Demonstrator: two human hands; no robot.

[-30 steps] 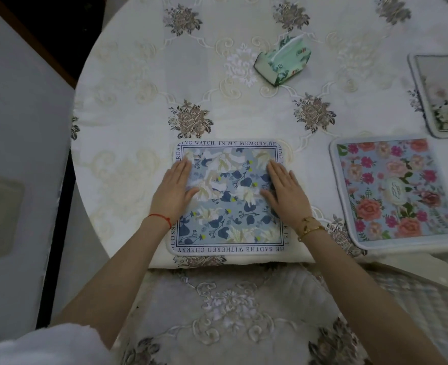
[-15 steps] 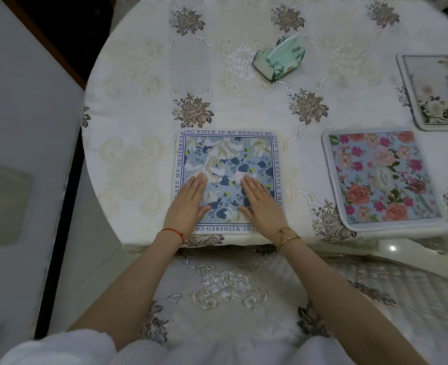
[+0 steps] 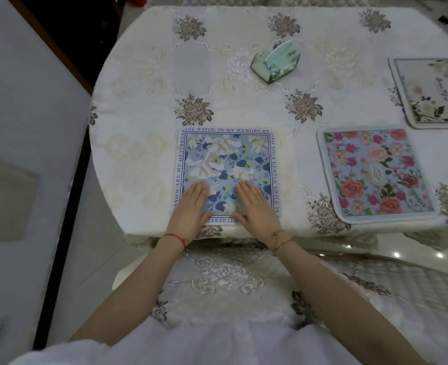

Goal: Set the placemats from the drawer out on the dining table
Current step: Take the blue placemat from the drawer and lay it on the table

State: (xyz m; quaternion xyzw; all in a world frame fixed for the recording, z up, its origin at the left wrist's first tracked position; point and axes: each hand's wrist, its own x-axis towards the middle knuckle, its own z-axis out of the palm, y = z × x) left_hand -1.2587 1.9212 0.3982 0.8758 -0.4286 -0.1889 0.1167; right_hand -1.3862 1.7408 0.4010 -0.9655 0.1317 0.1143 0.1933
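Three placemats lie on the dining table [image 3: 144, 75], which is draped in a cream embroidered cloth; grey floor and a dark strip run along its left side. Broad bare cloth spreads left of and beyond the blue placemat [image 3: 228, 156], set at the near edge. The pink rose placemat [image 3: 375, 172] sits apart to its right, near the white-flower placemat [image 3: 433, 93]. A tissue pack [image 3: 275, 61] rests mid-table. The left hand [image 3: 191, 209] and right hand [image 3: 254, 206] press flat, fingers straight, holding nothing.

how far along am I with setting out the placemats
Done: the rose mat and the white mat lie flat on the table. In hand: both hands, left and right, press the blue mat flat. Whether more mats are left isn't visible.
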